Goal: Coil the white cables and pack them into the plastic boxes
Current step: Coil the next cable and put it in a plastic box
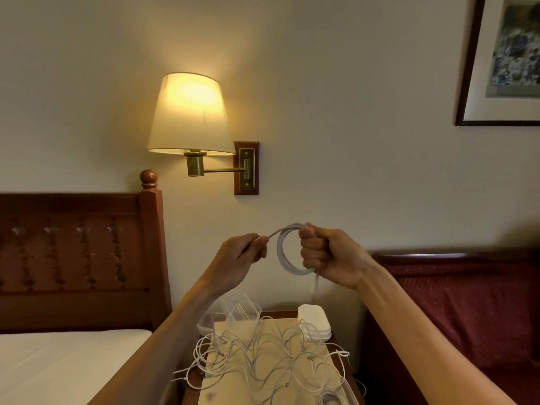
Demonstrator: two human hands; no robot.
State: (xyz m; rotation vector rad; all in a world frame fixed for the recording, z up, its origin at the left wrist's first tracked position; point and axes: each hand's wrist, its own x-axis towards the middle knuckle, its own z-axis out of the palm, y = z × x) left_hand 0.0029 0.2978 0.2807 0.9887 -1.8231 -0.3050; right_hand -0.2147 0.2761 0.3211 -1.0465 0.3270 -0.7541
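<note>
My right hand (324, 255) grips a coil of white cable (285, 258), held up at chest height in front of the wall. My left hand (245, 254) pinches the free end of that cable just left of the coil. A short tail of cable hangs down from under my right fist. Below, a tangle of loose white cables (271, 361) covers the nightstand top. Clear plastic boxes (233, 312) stand at its back left, partly behind my left forearm. A stack of white lids (315, 323) sits at its back right.
The small wooden nightstand (336, 349) stands between a bed with a carved headboard (73, 258) on the left and a dark red bed (467, 302) on the right. A lit wall lamp (190, 118) hangs above. A framed picture (505, 59) is at top right.
</note>
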